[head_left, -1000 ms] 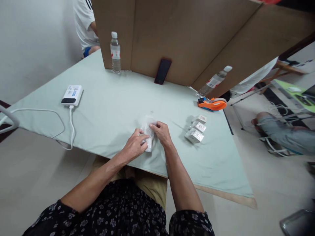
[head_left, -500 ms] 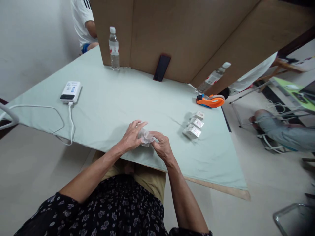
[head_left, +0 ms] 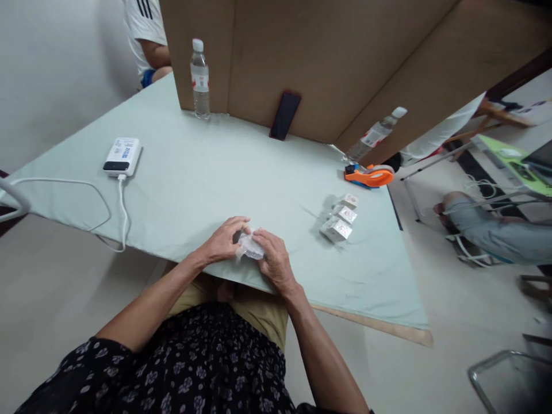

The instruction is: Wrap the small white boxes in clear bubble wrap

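Observation:
Near the front edge of the pale green table [head_left: 207,172], my left hand [head_left: 224,238] and my right hand [head_left: 272,257] both grip a small white box wrapped in clear bubble wrap [head_left: 249,247]. The wrapped box sits between my fingertips, low over the tablecloth. To the right of my hands lie three small wrapped white boxes [head_left: 339,217] in a row, apart from my fingers.
A white power bank [head_left: 122,156] with a cable lies at the left. An orange tape dispenser [head_left: 370,176] is at the right edge. Two water bottles [head_left: 200,79] and a black phone [head_left: 285,115] stand against cardboard panels. Other people sit at the far left and at the right.
The bubble wrap was spread taller on the table; now it is folded tight around the box, and both hands have drawn nearer the table's front edge.

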Demonstrator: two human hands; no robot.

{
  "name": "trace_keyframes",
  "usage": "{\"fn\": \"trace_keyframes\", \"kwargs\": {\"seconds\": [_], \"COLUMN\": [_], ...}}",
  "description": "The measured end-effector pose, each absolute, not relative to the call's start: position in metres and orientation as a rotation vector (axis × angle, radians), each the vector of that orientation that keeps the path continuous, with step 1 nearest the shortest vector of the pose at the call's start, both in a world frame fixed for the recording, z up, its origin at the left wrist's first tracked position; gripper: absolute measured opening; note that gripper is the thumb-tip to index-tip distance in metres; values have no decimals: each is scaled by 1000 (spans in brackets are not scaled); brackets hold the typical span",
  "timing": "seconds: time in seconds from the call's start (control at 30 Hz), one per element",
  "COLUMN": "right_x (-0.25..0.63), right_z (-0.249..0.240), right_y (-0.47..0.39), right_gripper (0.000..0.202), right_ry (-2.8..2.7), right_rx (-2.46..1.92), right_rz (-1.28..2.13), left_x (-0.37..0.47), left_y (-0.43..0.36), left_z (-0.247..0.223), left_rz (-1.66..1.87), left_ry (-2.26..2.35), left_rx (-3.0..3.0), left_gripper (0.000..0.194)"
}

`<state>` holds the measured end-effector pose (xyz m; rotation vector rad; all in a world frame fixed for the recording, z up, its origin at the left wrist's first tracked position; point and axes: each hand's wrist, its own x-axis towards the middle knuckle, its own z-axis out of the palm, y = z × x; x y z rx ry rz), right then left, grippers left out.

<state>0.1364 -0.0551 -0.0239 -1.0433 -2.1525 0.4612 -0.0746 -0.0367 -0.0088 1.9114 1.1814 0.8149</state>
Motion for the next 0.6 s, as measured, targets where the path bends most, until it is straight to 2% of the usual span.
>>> {"fn": "trace_keyframes", "kwargs": {"seconds": [0.1,0.17,0.37,0.47,0.6], "right_x": [132,131,131,132,132], "right_z": [-24,-20,-13,-13,-13], "right_y": [-40,-26,-9,-14,-19], "right_gripper": [32,24,28,32,32], "right_ry": [-2012,-1853,-1478,-1442,-1467], "right_rx": [-1080,-1142,-1260,-1265,-1223], "right_rz": [568,766,1401,1464,1357], "left_x": [-85,-86,-72,-66,-63], "left_y": [-36,-32,-21,-23,-26], "left_z": [-10,-10,-13,-16,-16], "left_rz": [758,739,792,832,869], "left_ry": [1120,1125,977,892,912], "left_rx": [1985,1985,1509,1298,1208], "left_gripper": [55,67,53,64,77]}}
